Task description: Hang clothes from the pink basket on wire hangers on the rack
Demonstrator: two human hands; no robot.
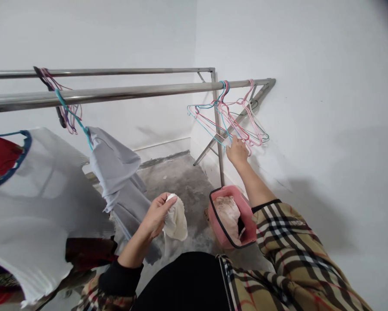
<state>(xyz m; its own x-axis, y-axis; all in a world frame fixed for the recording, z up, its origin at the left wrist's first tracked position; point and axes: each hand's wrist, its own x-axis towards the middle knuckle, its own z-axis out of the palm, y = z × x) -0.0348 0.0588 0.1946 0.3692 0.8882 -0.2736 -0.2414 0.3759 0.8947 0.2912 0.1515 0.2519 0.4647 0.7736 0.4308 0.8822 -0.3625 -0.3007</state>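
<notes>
A small off-white cloth item (177, 221) hangs from my left hand (157, 215), pinched between thumb and fingers; its exact kind does not show. My right hand (237, 152) is raised to the bunch of wire hangers on the front rail. Its fingers are closed at the lower corner of a light-blue hanger (204, 126). Close against that hand hang several pink hangers (246, 137), with a green one (268, 137) behind. Below the right forearm stands a pink bucket (246, 211) with a dark handle, holding a pale pink garment (227, 211).
Two metal rails (142, 91) of a drying rack cross the view, with crossed legs (217, 147) near the corner. On the left hang a grey garment (114, 162) on a blue hanger and a white top (48, 181). White walls (310, 65) meet a grey concrete floor (177, 177).
</notes>
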